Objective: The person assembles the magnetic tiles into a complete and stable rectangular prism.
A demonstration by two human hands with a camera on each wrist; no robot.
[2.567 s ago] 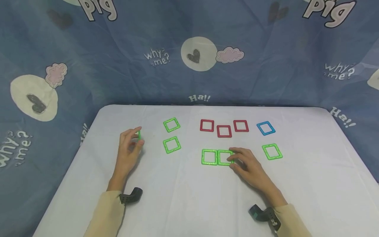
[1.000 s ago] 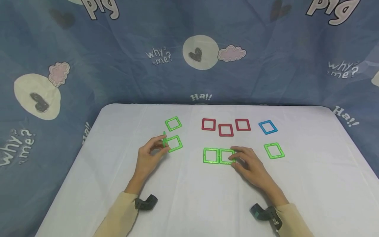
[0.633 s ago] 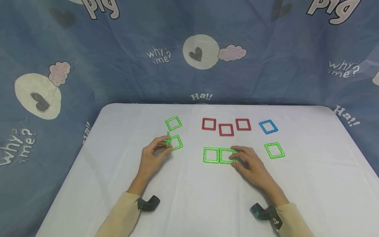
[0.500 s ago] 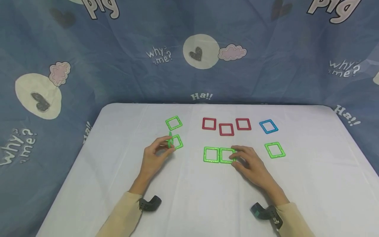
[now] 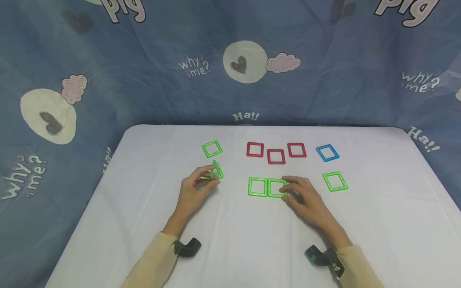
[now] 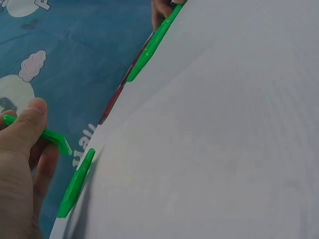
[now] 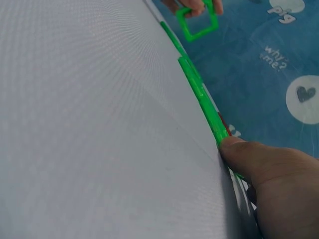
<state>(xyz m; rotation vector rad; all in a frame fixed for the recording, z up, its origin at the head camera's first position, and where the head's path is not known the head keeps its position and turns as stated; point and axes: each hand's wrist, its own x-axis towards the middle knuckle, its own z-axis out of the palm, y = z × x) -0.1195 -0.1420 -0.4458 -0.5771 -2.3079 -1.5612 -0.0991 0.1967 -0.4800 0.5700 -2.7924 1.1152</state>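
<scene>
Grips a green square frame [image 6: 59, 141] on edge in the left hand [image 5: 196, 190], with thumb and bent fingers parted just enough to take its opposite sides. Holds it clear of the white-covered table [image 5: 245, 240], just above a second green square [image 6: 76, 185] lying flat, and partly in front of it as seen from the head. Pinches with the right hand [image 5: 306, 198], half open and bent at the fingers, the right end of two green squares [image 5: 267, 187] lying flat, edge to edge. Faces, farther out, another green square [image 5: 215, 154] beyond the left hand, three red squares [image 5: 276, 163] in a staggered row near the middle, a blue square [image 5: 332, 159] to the right of these, and nearer than the blue one, a lone green square [image 5: 339, 188]. Wears tan sleeves [image 5: 151, 260] with a dark camera [image 5: 189, 247] on each wrist. Works before a blue cloth [image 5: 151, 88] printed with hearts, pink clouds and "why me?"
</scene>
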